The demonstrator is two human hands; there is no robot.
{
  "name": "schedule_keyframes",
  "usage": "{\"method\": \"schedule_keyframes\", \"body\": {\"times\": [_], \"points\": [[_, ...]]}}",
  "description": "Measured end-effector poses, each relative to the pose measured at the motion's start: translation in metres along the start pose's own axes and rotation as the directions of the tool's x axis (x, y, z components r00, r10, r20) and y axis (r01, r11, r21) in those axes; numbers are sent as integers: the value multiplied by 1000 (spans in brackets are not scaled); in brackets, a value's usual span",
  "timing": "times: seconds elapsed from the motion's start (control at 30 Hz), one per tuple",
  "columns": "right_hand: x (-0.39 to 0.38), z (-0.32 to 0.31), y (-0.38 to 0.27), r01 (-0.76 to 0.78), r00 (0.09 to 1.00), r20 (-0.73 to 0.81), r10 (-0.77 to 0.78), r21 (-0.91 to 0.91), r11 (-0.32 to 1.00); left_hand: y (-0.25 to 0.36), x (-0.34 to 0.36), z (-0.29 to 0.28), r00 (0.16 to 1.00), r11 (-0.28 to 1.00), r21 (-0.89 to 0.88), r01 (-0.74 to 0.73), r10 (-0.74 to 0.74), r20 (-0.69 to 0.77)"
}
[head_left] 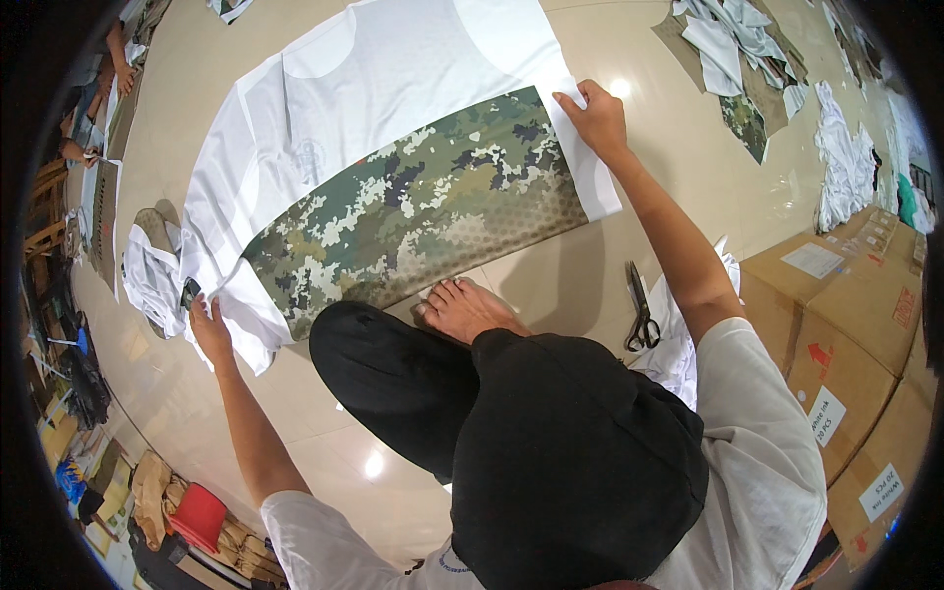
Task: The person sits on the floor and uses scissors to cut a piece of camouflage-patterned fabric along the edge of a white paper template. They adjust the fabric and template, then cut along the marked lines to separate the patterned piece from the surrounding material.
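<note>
A large white fabric piece with a printed green-brown camouflage panel lies spread on the floor in front of me. My right hand pinches its white right border near the upper corner of the panel. On the left, my left hand has its fingers closed on bunched white fabric, where a small dark patterned bit shows at the fingertips. Below the panel's lower edge is my bare foot. Black-handled scissors lie on the floor inside my right forearm.
Cardboard boxes stand close on my right. Fabric scraps and a crumpled white cloth lie at the far right. Another person's hand works at the far left. A red object sits among clutter at the lower left.
</note>
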State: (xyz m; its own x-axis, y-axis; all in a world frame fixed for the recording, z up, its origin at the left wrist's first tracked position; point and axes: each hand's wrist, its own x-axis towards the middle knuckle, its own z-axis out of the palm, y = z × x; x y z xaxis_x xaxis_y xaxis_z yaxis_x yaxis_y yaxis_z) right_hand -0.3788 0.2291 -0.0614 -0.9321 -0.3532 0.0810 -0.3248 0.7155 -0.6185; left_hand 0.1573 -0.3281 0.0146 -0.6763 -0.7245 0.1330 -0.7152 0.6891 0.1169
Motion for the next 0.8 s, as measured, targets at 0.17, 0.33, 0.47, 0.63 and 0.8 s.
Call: {"method": "schedule_keyframes", "body": {"times": [0.17, 0.33, 0.47, 0.63, 0.8], "points": [[-29, -20, -1, -102, 993, 51, 104, -43, 994, 62, -48, 10, 989, 988, -113, -104, 91, -118], [-96, -53, 22, -164, 979, 127, 159, 33, 986, 118, -133, -5, 895, 928, -318, -196, 302, 329], [-137, -63, 27, -174, 980, 105, 169, 42, 984, 126, -172, 1, 941, 940, -268, -212, 270, 202], [-148, -66, 25, -134, 988, 76, 132, 25, 991, 109, -180, 14, 964, 969, -200, -145, 184, 192], [-154, -68, 28, -108, 993, 53, 107, 24, 994, 104, -174, 18, 960, 973, -94, -212, 226, 166]]}}
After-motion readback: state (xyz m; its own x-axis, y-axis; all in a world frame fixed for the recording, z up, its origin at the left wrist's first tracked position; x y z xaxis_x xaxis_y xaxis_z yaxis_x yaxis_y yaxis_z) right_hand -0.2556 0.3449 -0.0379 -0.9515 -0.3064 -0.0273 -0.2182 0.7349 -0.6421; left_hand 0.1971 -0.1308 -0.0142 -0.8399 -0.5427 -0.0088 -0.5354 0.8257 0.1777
